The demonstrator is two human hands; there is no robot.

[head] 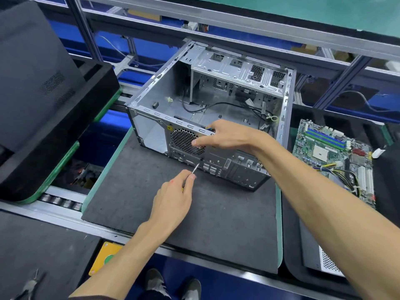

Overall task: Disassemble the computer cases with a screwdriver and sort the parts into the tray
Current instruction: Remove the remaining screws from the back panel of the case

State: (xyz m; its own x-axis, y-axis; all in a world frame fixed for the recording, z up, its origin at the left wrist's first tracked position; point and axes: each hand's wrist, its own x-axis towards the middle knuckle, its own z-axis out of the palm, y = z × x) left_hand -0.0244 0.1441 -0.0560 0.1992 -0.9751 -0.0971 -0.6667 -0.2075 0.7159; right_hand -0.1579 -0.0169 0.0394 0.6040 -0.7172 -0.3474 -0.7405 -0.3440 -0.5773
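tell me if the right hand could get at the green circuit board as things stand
Probably yes, once it lets go: the right hand grips the case top edge, and the circuit board lies uncovered just right of it.

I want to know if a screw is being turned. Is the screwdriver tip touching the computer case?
Touching. The head view shows the screwdriver, held by the left hand, with its tip meeting the back of the computer case, no gap.
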